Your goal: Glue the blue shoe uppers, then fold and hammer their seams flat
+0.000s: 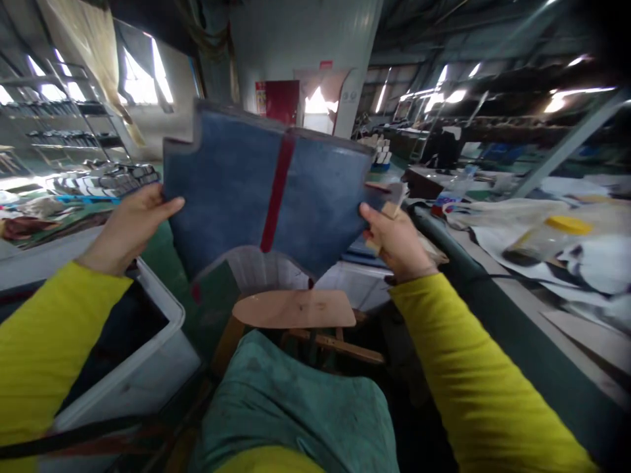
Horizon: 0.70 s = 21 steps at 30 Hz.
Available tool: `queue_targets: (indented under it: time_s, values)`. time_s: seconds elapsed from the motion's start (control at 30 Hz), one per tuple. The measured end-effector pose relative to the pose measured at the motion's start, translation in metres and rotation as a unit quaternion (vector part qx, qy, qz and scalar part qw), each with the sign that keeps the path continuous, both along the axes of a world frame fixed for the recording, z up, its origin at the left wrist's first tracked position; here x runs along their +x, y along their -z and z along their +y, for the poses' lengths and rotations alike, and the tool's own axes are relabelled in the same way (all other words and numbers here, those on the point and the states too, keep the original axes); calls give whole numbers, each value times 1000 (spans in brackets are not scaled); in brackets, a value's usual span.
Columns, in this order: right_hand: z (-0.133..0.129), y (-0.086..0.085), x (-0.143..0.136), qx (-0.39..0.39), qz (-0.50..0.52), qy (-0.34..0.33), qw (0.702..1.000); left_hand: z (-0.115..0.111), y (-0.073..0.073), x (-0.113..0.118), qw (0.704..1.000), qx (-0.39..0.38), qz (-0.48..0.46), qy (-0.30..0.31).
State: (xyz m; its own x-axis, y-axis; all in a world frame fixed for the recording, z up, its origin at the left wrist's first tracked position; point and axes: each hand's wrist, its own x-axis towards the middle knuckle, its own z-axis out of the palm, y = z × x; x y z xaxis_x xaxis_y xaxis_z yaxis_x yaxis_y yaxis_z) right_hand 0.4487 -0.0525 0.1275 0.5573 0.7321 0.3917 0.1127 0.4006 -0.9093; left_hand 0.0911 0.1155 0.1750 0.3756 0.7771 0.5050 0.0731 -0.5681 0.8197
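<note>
A dark blue cut panel (227,177) with a dark red strip (279,190) down its middle hangs spread out in front of me. It looks like leather or coated fabric. My left hand (135,220) pinches its left edge between thumb and fingers. At the right edge, my right hand (394,240) is closed on it, and a flat pale wooden tool (391,209) is also held among those fingers. What kind of tool it is, I cannot make out. Below the panel is a narrow tan wooden board (296,309) with a rounded left end, just beyond my knees.
A white bin (172,315) with dark pieces inside stands at my left. Along the right runs a worktable (517,302) with papers, a yellow-lidded jar (555,236) and a plastic bottle (456,187). Behind the panel sits a white container (365,282) with more blue pieces.
</note>
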Motion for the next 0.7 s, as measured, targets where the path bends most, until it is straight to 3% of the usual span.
queue_targets:
  time_s: [0.1, 0.17, 0.27, 0.33, 0.47, 0.57, 0.7]
  values:
    - [6, -27, -13, -62, -198, -2, 978, -8, 65, -41, 991, -112, 52, -54]
    - [14, -33, -29, -86, -306, -9, 948, -15, 106, -60, 978, -168, 81, -93]
    - [27, -26, -53, -107, -411, -4, 905, -23, 160, -71, 954, -243, 135, -116]
    - [35, -15, -59, -128, -449, -3, 884, -25, 188, -68, 937, -284, 167, -112]
    - [37, 6, -46, -187, -472, -18, 861, -32, 228, -43, 933, -325, 130, -78]
    - [22, 22, -23, -216, -458, -19, 862, -46, 251, -15, 926, -358, 121, 18]
    - [-7, 49, 5, -248, -425, 11, 871, -72, 277, 23, 894, -387, 183, 135]
